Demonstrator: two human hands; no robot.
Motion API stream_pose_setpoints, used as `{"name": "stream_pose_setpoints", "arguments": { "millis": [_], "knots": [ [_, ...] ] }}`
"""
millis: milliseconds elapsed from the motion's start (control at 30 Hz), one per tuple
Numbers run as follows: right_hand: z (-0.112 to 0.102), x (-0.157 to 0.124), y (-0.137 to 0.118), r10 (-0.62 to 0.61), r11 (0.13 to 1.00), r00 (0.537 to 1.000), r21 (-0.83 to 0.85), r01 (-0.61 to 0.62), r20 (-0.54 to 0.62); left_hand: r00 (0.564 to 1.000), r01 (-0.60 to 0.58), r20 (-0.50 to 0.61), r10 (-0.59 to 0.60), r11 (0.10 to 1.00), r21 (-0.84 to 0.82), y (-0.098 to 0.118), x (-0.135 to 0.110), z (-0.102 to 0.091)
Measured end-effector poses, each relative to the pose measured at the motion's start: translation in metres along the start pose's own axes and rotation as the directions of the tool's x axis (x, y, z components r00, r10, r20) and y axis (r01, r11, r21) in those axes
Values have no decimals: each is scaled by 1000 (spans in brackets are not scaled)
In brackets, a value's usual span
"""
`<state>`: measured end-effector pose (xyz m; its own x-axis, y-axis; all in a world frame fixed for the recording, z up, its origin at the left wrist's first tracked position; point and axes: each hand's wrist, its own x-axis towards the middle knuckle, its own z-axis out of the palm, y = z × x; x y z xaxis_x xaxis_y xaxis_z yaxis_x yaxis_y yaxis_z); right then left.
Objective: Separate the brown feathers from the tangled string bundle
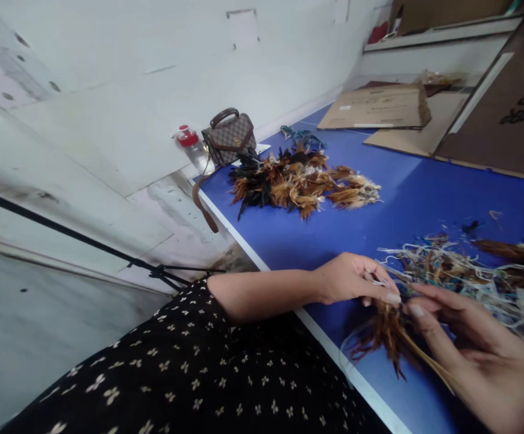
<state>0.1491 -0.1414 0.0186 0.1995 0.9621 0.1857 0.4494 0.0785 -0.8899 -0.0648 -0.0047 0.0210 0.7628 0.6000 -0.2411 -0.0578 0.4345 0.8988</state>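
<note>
My left hand (pixel 356 278) rests on the blue table (pixel 334 235), its fingers pinched on a small bunch of brown feathers (pixel 386 334). My right hand (pixel 474 346) meets it from the right, thumb and forefinger closed on the same bunch, with thin pale stems running down under the palm. Just beyond my hands lies a tangle of pale strings and feather scraps (pixel 461 271).
A pile of brown and black feathers (pixel 300 184) lies further up the table. A small brown handbag (pixel 229 137) and a red-capped bottle (pixel 193 146) stand at the wall. Flattened cardboard (pixel 379 107) covers the far right. The table's white edge (pixel 244 241) runs diagonally.
</note>
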Motion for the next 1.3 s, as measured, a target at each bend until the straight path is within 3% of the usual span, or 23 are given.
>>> {"name": "stream_pose_setpoints", "arguments": {
  "millis": [67,167,367,533,733,833,967,1067,1200,1300],
  "knots": [
    [3,-2,-10,6,999,1000,-42,-7,-27,999,-34,-26,34,999,3,-1,0,1],
    [5,-1,-11,-17,996,1000,-82,19,20,999,-48,-25,48,999,-10,2,-1,2],
    [-1,12,0,-198,960,978,-189,207,67,998,-42,-39,41,999,-7,4,-3,1],
    [8,20,-5,-248,962,966,-100,254,66,997,-70,20,70,997,-16,-1,-4,-1],
    [12,21,-9,-98,995,990,-13,100,105,998,-56,39,57,998,-6,-6,-5,-5],
    [12,20,-10,-41,999,992,36,37,122,988,-154,3,154,985,84,-9,-5,-9],
    [13,19,-10,-24,999,992,45,18,127,927,-355,16,373,867,349,-7,-8,-8],
    [12,19,-12,-4,999,993,54,-2,116,898,-386,41,439,737,555,-5,-14,-2],
    [7,19,-14,15,998,994,64,-22,110,853,-461,152,499,585,667,-12,-15,-3],
    [5,20,-12,29,997,993,71,-37,114,771,-566,261,581,436,700,-26,-6,-13]
  ]
}}
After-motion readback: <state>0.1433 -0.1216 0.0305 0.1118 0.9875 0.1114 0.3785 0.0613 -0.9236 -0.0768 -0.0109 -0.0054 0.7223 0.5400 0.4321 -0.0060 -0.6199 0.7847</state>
